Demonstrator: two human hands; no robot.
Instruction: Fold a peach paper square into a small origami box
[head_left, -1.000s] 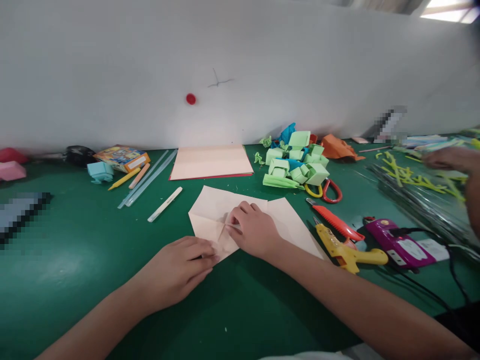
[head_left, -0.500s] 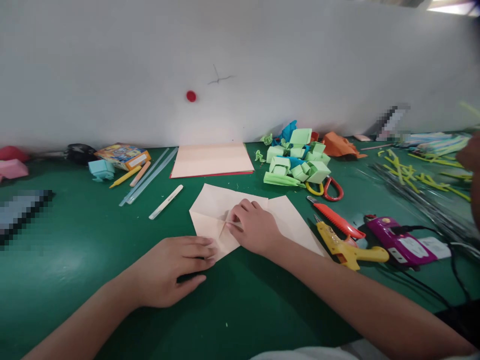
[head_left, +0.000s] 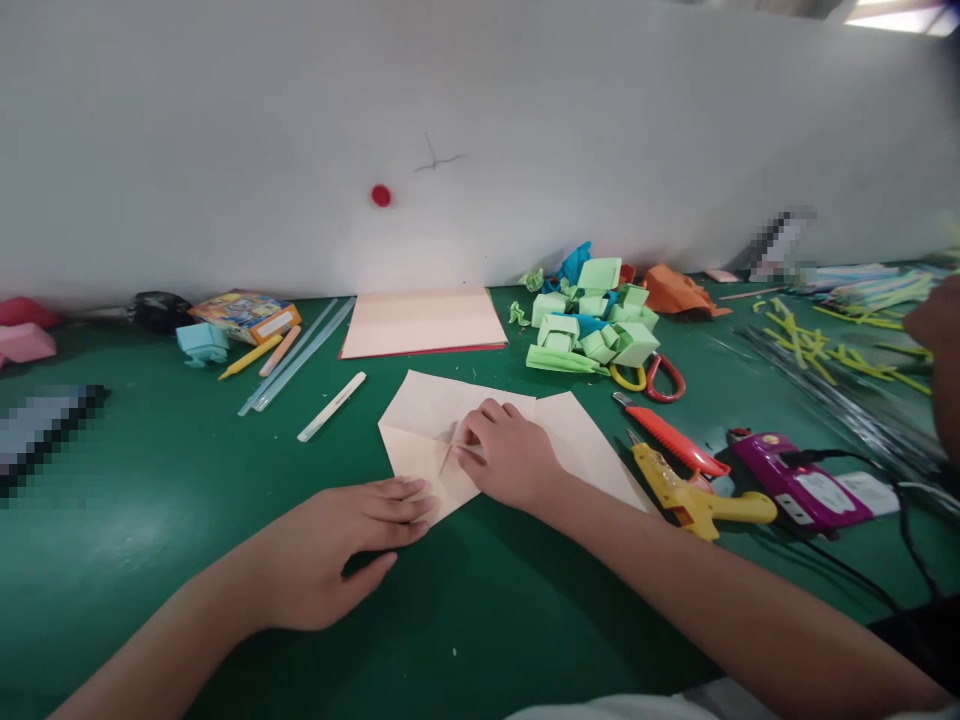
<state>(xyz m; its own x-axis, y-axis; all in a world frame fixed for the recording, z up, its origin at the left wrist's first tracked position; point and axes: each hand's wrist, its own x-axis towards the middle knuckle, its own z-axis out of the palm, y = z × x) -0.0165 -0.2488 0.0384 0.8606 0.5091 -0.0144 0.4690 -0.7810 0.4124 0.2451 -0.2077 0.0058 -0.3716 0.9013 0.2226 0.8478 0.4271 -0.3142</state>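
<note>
1. While the left hand (head_left: 337, 555) lies spread and ungripping, fingertips on the near-left corner of the folded peach paper (head_left: 424, 420), its thumb extends apart over the green table (head_left: 465, 600).
2. The right hand (head_left: 510, 455) bends over the paper's middle, thumb and forefinger close together; whether they grasp a fold cannot be told.
3. The paper lies between the white stick (head_left: 331, 407) and the yellow glue gun (head_left: 675, 492).

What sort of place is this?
Probably a craft workspace, though I can't tell whether at home or elsewhere: a yellow glue gun, folded green paper and a creased pale sheet suggest it.
</note>
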